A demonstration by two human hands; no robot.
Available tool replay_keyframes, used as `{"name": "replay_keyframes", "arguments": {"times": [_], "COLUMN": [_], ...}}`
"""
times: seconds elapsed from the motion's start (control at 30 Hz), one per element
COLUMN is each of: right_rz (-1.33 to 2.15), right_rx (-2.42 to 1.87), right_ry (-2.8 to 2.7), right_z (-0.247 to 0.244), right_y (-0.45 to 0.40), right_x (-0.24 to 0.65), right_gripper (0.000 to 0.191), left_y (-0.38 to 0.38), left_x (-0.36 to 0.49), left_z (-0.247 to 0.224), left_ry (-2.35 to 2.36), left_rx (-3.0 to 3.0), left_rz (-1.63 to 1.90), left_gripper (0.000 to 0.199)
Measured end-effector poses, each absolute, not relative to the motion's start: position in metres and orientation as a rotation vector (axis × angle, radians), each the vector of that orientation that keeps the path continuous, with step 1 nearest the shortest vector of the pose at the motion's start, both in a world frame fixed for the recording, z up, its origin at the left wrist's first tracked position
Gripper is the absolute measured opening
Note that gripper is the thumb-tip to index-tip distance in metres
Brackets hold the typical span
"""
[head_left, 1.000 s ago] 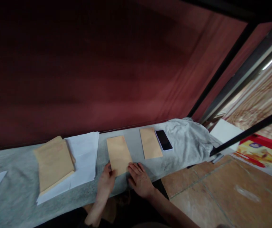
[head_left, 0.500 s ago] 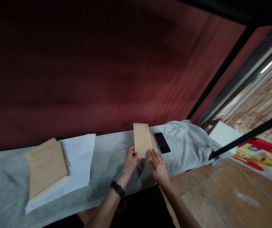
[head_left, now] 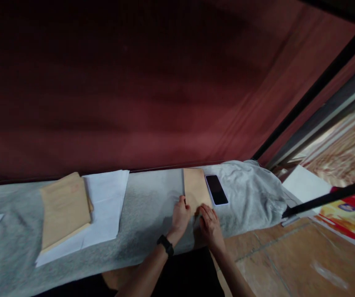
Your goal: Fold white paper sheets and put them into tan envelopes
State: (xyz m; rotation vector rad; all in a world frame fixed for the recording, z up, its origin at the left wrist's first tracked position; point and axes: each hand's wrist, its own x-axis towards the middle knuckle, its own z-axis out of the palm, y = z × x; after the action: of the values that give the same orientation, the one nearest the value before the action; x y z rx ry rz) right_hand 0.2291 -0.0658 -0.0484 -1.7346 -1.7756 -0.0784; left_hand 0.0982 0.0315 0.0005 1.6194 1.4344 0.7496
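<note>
A small brown paper envelope (head_left: pixel 195 186) lies flat, or nearly so, on the grey cloth in front of me. My left hand (head_left: pixel 180 217), with a dark band on its wrist, is closed on the lower left corner. The fingers of my right hand (head_left: pixel 210 225) are bent over the lower right corner, gripping or pressing it; the thumb is mostly hidden. Just right of the envelope lies a phone (head_left: pixel 216 189) with a dark screen and a pale rim. Whether another envelope lies underneath, I cannot tell.
Brown envelopes (head_left: pixel 66 210) lie stacked on white paper sheets (head_left: pixel 107 206) at the left. Grey cloth (head_left: pixel 148 222) covers the long surface, bunched at its right end. A red wall (head_left: pixel 134 123) rises behind. Black bars (head_left: pixel 320 90) and a colourful box (head_left: pixel 347 218) are at the right.
The envelope has come down from a raised, tilted pose onto the surface, over the brown paper seen beneath it earlier. Both hands have lowered with it. The view has shifted slightly.
</note>
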Motion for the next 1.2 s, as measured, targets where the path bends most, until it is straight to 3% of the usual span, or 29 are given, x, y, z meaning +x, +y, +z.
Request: {"name": "replay_keyframes", "arguments": {"times": [0.13,0.23,0.37,0.47,0.67,1.07,1.2], "right_rz": [-0.094,-0.115,-0.084,0.01,0.148,0.135,0.195], "right_rx": [-1.717,-1.662,-1.533,-1.477,-1.39,-1.359,-1.365], "right_ry": [-1.778,-1.797,-1.853,-1.899,-2.021,-2.08,-2.017], "right_z": [-0.051,-0.056,-0.061,-0.058,-0.045,-0.04,-0.042], "right_y": [-0.067,-0.065,-0.057,-0.049,-0.041,-0.041,-0.037], "right_x": [0.232,0.229,0.203,0.169,0.113,0.11,0.108], "right_gripper": [0.053,0.056,0.057,0.052,0.049,0.052,0.047], "left_y": [0.02,0.014,0.008,0.0,-0.011,-0.001,-0.009], "left_x": [0.074,0.022,-0.074,-0.126,-0.146,-0.165,-0.153], "left_z": [0.011,0.017,0.012,0.005,0.004,0.035,0.042], "left_ry": [1.424,1.546,2.152,2.453,2.427,2.32,2.178], "left_rx": [1.745,1.839,2.025,1.966,1.988,1.363,1.64], "left_rz": [0.813,0.88,0.879,0.674,0.437,0.782,1.076], "left_gripper": [0.028,0.039,0.056,0.064,0.041,0.019,0.017]}}
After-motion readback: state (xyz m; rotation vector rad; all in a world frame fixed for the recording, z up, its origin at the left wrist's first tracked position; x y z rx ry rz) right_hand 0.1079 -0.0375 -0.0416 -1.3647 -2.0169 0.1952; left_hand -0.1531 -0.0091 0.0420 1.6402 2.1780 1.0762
